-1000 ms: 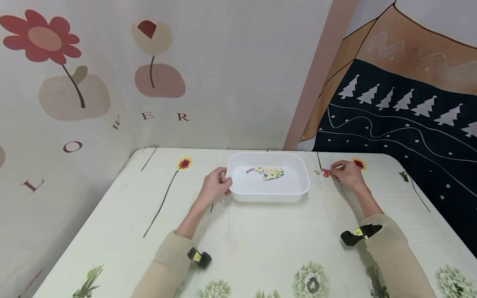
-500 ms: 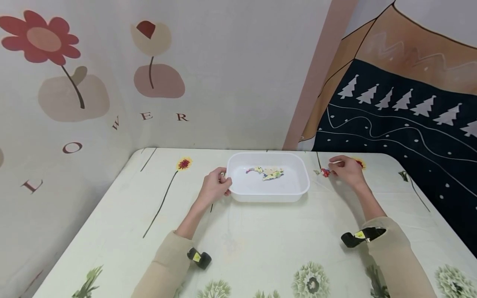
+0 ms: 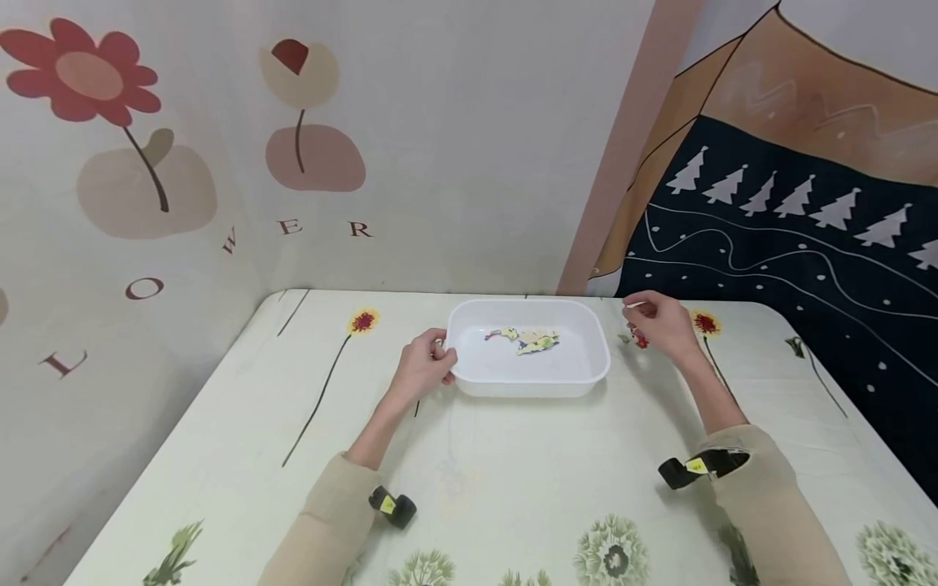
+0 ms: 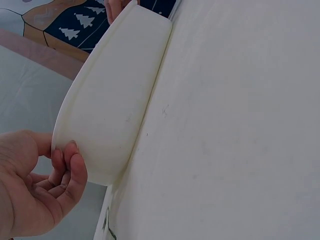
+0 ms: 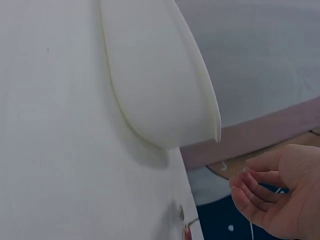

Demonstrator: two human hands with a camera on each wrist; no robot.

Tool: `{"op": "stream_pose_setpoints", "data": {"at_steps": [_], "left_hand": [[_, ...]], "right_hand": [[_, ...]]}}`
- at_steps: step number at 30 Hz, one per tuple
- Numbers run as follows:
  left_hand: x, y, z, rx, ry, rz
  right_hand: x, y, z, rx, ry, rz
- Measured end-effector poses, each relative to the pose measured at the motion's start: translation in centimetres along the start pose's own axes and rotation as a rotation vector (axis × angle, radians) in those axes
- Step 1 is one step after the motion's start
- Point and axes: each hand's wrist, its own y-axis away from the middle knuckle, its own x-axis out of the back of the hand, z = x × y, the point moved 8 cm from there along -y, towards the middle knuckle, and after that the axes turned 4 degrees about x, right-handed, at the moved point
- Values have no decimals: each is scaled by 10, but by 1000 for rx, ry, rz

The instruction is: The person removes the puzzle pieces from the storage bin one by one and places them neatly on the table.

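Note:
A white rectangular plastic tub [image 3: 528, 389] stands upright near the far side of the table. My left hand [image 3: 423, 358] grips its left end, thumb over the rim and fingers curled below, as the left wrist view also shows. Inside lie a few thin printed pieces [image 3: 538, 343], mostly yellow with green and blue. My right hand [image 3: 663, 325] is raised to the right of the tub, over a small red piece [image 3: 640, 338] on the tablecloth. In the right wrist view, its fingers [image 5: 255, 200] are loosely bent and nothing shows between them.
The tablecloth [image 3: 513, 464] is pale, with printed flowers. A light curtain [image 3: 469, 163] hangs behind the table's far edge, and a dark cloth with white trees [image 3: 762, 236] hangs on the right. Each wrist carries a small black camera [image 3: 396, 509].
My right hand has lifted away from beside the red piece and shifted up and to the left, towards the tub. The red piece, the tub and my left hand stay in place.

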Motion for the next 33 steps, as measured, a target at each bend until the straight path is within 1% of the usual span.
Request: {"op": "stream_pose_setpoints", "data": {"at_steps": [7,13,22,27,33], "left_hand": [[0,0,2,-6,7,-3],[0,1,2,-1,15,-3],[1,1,2,-4,6,0],[1,0,1,1,7,0],[0,0,0,11,8,0]], "right_hand": [[-15,-2,-27,47,-46,-22],[-32,-4,-41,65,-95,-69],[-61,-7,-52,63,-146,-138],[-76,-10,-55,64,-132,-177],[-90,-12,-55,66,-83,-222]]}}
